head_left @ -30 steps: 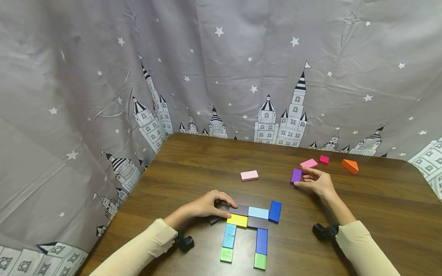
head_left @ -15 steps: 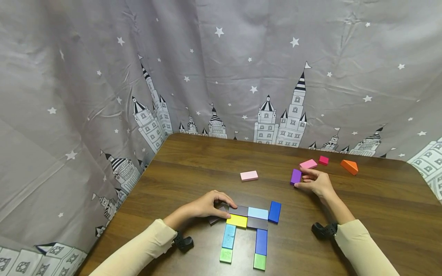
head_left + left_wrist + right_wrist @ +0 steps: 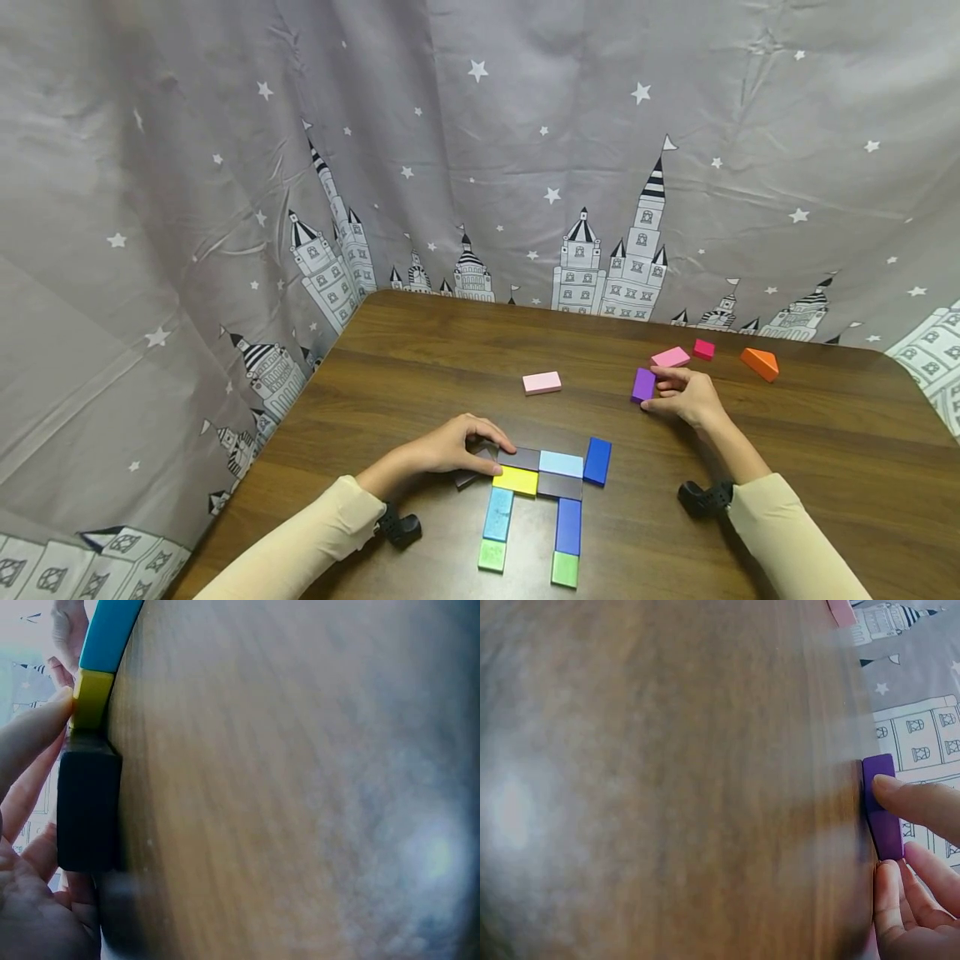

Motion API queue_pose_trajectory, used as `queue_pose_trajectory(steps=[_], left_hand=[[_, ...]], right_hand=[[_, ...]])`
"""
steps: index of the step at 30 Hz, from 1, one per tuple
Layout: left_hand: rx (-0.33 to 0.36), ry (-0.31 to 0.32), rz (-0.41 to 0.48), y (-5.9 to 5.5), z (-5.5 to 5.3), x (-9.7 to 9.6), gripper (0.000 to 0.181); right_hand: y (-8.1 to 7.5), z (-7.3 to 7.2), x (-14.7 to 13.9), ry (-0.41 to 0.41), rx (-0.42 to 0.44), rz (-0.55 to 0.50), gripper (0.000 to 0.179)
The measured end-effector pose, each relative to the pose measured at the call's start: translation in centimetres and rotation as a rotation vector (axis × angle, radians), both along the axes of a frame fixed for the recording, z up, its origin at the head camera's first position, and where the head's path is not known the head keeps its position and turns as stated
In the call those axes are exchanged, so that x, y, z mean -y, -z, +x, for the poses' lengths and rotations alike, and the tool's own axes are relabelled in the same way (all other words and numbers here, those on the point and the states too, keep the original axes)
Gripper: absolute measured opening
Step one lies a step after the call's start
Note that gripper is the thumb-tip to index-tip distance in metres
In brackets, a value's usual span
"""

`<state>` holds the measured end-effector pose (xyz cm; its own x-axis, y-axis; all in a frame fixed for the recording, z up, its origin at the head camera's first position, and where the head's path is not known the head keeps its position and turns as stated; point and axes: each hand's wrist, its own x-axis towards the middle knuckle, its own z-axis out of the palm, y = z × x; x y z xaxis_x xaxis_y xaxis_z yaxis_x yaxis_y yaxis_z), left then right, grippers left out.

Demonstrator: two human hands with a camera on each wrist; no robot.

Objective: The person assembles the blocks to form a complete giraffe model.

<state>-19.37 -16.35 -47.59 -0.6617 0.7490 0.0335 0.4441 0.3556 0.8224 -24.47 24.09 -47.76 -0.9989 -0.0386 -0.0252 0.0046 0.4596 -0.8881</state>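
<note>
In the head view my left hand (image 3: 450, 444) rests at the left end of a flat figure of coloured blocks. Its index fingertip touches a dark grey block (image 3: 521, 458), and its thumb touches a yellow block (image 3: 516, 481). A second dark grey block (image 3: 88, 810) lies partly hidden beneath this hand. Farther back on the right, my right hand (image 3: 692, 399) pinches a purple block (image 3: 643, 385) between thumb and fingers. In the right wrist view the purple block stays close to the tabletop; whether it is lifted I cannot tell.
The figure includes a light blue block (image 3: 561, 463), a blue leg block (image 3: 568, 527) and green end blocks (image 3: 492, 555). A darker blue block (image 3: 597, 461) is at its right. On the wooden table (image 3: 420, 358) also lie pale pink (image 3: 542, 383), pink (image 3: 671, 357), red (image 3: 703, 349) and orange (image 3: 761, 364) blocks.
</note>
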Motion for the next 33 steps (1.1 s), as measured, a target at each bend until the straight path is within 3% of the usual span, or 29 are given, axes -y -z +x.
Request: queue_pose_trajectory(steps=[23, 33], left_hand=[[0.011, 0.005, 0.002, 0.17, -0.14, 0.02, 0.028], [0.009, 0.007, -0.003, 0.06, -0.07, 0.02, 0.028]], right_hand=[[0.09, 0.00, 0.03, 0.013, 0.000, -0.026, 0.066], [-0.25, 0.59, 0.78, -0.017, -0.008, -0.106, 0.065]])
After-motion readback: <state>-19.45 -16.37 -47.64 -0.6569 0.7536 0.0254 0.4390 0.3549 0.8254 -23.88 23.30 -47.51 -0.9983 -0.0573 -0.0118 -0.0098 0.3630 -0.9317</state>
